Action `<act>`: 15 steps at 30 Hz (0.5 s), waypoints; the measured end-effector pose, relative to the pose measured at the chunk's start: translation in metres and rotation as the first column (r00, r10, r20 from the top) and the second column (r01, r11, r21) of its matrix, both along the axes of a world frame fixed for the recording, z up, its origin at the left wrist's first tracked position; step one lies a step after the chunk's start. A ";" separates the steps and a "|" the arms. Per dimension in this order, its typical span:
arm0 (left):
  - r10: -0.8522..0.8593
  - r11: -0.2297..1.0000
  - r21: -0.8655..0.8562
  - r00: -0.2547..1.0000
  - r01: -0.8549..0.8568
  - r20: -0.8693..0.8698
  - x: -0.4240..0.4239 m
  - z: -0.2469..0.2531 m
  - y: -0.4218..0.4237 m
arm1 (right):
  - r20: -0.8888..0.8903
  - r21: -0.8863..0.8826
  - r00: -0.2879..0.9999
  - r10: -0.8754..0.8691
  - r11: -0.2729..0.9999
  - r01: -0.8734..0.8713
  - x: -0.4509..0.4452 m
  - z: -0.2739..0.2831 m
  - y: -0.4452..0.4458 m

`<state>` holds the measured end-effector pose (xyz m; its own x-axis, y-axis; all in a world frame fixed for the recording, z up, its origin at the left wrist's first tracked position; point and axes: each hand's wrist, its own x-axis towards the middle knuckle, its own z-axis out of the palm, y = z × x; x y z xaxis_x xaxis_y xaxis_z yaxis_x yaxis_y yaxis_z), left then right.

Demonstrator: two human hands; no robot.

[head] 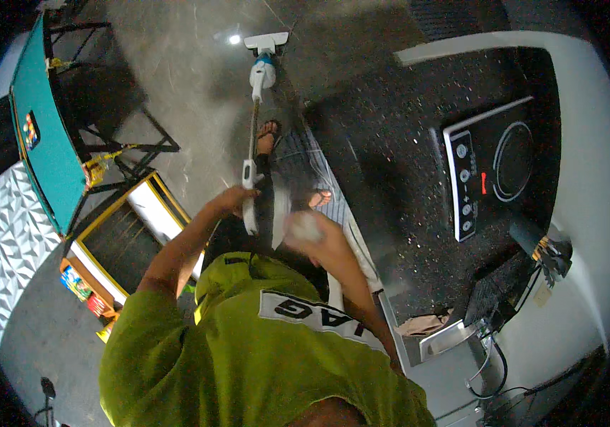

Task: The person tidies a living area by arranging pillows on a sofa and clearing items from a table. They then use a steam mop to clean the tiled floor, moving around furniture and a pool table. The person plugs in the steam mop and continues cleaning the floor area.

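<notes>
My left hand (238, 199) is wrapped around the upper handle of a white-and-blue stick vacuum cleaner (253, 128). Its long tube runs away from me to a wide white floor head (266, 41) on the grey floor. In front of my waist, my right hand (323, 235) is blurred by motion. It holds a whitish, rounded object (307, 228) whose kind the blur hides. My sandalled feet show just beyond, one beside the tube and one on a striped mat (305, 155).
To the right, an induction cooktop (489, 165) with a lit red display sits on a speckled black countertop (390, 160). Black utensils (553, 256) stand in a holder near a sink (446, 341). A green-topped folding table (54, 165) and yellow-trimmed furniture (123, 235) are at left.
</notes>
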<state>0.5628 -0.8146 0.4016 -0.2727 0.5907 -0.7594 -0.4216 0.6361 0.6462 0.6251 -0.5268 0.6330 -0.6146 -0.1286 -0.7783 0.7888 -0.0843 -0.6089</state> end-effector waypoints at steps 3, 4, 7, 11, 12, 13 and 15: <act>-0.413 0.867 0.294 0.910 0.403 -0.029 -0.008 -0.048 -0.031 | 0.144 -0.149 0.967 0.208 0.971 -0.186 -0.001 -0.165 -0.077; -0.539 0.759 0.430 0.842 0.489 -0.005 -0.032 -0.049 -0.027 | 0.188 -0.258 0.977 0.105 0.965 -0.054 0.002 -0.187 -0.096; -0.400 0.862 0.238 0.313 0.447 0.861 -0.096 -0.053 -0.018 | 0.213 -0.388 0.974 0.074 0.922 0.015 -0.002 -0.197 -0.117; -0.265 0.917 -0.330 0.961 0.225 -0.082 -0.217 -0.179 -0.003 | 0.235 -0.354 0.960 0.153 0.933 -0.062 -0.003 -0.192 -0.124; -0.182 0.907 -0.419 0.862 -0.038 -0.473 -0.232 -0.228 -0.017 | 0.210 -0.475 0.973 0.100 0.880 0.012 0.005 -0.194 -0.126; -0.234 0.878 -0.477 0.836 -0.038 -0.497 -0.256 -0.225 0.025 | 0.276 -0.430 0.958 0.084 0.902 0.045 0.001 -0.203 -0.128; -0.302 0.846 -0.533 0.807 -0.019 -0.508 -0.285 -0.229 0.061 | 0.378 -0.385 0.923 0.068 0.919 0.090 -0.021 -0.184 -0.130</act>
